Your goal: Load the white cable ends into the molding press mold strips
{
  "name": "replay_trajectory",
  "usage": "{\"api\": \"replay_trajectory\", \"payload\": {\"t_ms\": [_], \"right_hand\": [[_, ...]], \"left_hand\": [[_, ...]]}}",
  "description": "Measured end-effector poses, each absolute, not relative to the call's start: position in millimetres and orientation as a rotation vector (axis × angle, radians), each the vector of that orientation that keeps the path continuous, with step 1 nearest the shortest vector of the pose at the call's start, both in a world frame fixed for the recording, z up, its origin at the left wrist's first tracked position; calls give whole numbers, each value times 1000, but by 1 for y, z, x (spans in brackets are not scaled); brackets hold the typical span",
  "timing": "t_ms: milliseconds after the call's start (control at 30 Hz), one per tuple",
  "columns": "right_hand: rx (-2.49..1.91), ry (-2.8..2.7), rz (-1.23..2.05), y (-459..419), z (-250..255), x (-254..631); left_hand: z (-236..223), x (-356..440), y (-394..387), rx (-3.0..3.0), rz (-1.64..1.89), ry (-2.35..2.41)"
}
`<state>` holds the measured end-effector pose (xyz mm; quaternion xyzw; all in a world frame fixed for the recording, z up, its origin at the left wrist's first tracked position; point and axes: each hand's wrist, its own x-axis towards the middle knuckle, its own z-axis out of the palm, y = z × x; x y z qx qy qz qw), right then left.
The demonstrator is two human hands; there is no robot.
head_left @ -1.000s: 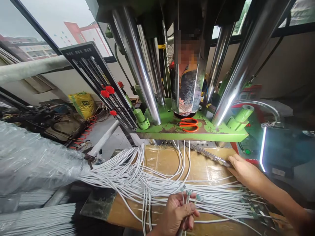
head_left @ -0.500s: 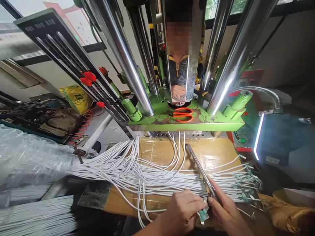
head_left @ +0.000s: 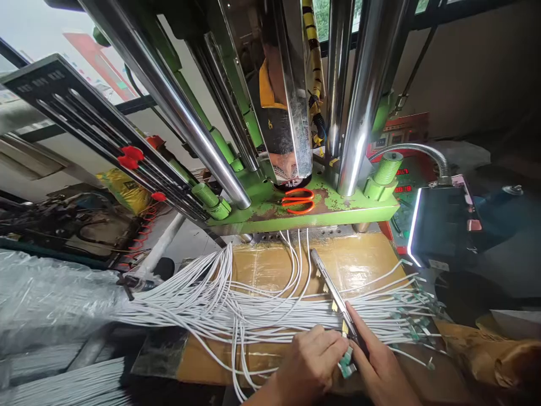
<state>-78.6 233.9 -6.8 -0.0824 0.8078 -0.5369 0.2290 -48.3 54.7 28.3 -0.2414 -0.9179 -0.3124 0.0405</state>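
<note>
The left hand (head_left: 310, 363) and right hand (head_left: 380, 366) have closed in on the metal comb (head_left: 332, 296), left fingers (head_left: 333, 349) pinching green-tipped wires (head_left: 346, 363), right fingers (head_left: 357, 332) pressed against the comb's near end.

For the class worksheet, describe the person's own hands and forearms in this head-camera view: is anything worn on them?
The left hand and the right hand are bare: no gloves, rings or watch show, and no sleeve appears on the visible part of either forearm.

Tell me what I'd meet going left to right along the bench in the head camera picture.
Clear plastic sheeting → white cables → left hand → right hand → green-tipped cable ends → crumpled brown paper
</note>
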Motion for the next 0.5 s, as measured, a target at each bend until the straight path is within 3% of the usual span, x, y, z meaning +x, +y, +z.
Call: {"api": "replay_trajectory", "payload": {"t_ms": [300,400,500], "right_hand": [[-36,2204,-1568,224,-2,-78],[-72,2202,-1501,227,-5,-82],[-34,2209,-1547,226,-7,-81]], "left_hand": [[37,-62,49,285,-2231,-2452],[31,-64,48,500,-2424,-2216],[28,-64,48,562,-2353,-2205]]}}
